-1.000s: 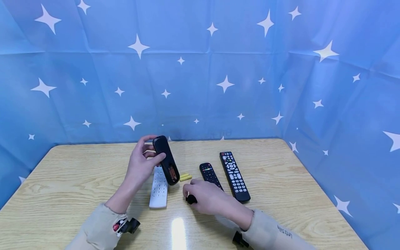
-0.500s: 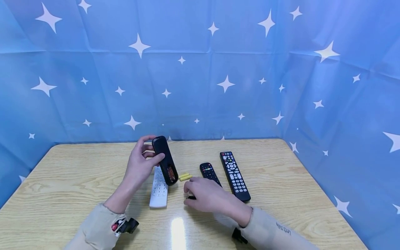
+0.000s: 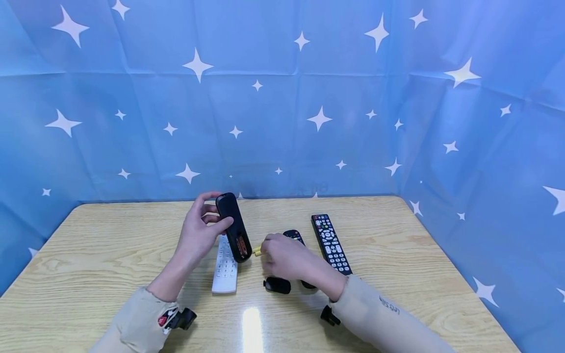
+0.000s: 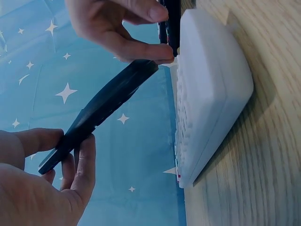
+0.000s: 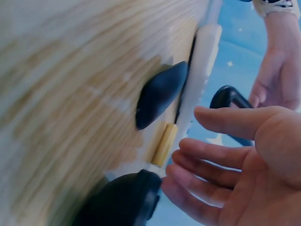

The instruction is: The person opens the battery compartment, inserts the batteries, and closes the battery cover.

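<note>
My left hand (image 3: 198, 233) grips a black remote control (image 3: 231, 215) between thumb and fingers, its back toward the head camera. The battery compartment (image 3: 242, 246) at its lower end is uncovered and shows reddish brown inside. In the left wrist view the remote is tilted, above the table. Over the yellow batteries (image 3: 258, 251), my right hand (image 3: 287, 257) hangs with nothing in its fingers; in the right wrist view these fingers are loosely spread near a yellow battery (image 5: 164, 145). A black battery cover (image 3: 278, 285) lies on the table just in front of that hand.
A white remote (image 3: 225, 279) lies beneath the held one. A small black remote (image 3: 293, 234) is partly hidden by my right hand and forearm. Farther right lies a long black remote (image 3: 328, 240) with white buttons. A starry blue curtain (image 3: 282, 122) borders the wooden table (image 3: 110, 245).
My right hand has let go of the black battery cover, leaving it on the table, and has moved away from me toward the yellow batteries. My left hand stays nearly still with the remote.
</note>
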`<state>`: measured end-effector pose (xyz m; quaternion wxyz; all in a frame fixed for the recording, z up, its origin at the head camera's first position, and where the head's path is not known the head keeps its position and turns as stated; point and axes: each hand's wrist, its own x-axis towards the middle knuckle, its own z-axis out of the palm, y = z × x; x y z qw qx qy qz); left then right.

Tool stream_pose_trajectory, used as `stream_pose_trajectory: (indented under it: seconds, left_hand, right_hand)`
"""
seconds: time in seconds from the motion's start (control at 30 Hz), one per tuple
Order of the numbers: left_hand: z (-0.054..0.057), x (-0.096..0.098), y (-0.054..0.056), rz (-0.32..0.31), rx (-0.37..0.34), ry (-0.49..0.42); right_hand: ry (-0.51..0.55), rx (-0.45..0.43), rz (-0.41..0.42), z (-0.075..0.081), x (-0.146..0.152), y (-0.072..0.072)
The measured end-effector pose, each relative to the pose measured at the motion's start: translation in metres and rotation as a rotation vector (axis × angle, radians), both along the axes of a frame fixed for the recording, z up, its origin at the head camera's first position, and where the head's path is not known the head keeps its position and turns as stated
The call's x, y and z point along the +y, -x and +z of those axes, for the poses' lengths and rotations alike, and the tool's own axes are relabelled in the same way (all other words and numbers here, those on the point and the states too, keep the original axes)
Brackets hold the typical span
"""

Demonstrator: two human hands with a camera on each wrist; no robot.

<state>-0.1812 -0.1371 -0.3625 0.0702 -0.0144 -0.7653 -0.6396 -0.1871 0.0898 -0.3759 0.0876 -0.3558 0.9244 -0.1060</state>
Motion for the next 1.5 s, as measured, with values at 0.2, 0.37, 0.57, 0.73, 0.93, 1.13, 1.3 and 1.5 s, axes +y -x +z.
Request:
stream_pose_trajectory:
  seconds: [0.2, 0.37, 0.57, 0.73, 0.93, 1.13, 1.3, 1.5]
  left_hand:
    - [-0.001, 0.0, -0.001, -0.006, -0.007, 0.007]
    - [0.0, 0.0, 0.0, -0.004, -0.007, 0.004]
    - [-0.001, 0.0, 0.0, -0.008, -0.007, 0.011]
    - [-0.002, 0.0, 0.0, -0.009, -0.006, 0.014]
    - [-0.003, 0.0, 0.001, -0.006, -0.009, 0.024]
    - [-0.003, 0.0, 0.0, -0.01, -0.018, 0.027]
    - [-0.004, 0.001, 0.0, -0.013, -0.029, 0.03]
    - [-0.005, 0.002, 0.0, -0.014, -0.029, 0.03]
  right_hand:
    - [0.006, -0.026, -0.037, -0.003, 0.0, 0.004]
    - [0.01, -0.022, -0.038, -0.005, 0.0, 0.005]
    - [0.032, -0.019, 0.005, -0.004, -0.002, 0.007]
    - [0.032, -0.016, 0.023, -0.004, -0.003, 0.007]
    - [-0.006, -0.027, -0.011, -0.007, -0.007, 0.008]
    - [-0.075, 0.005, -0.049, -0.009, -0.01, 0.006]
    - [-0.082, 0.013, -0.047, -0.01, -0.011, 0.006]
    - [-0.015, -0.019, -0.019, -0.011, -0.011, 0.005]
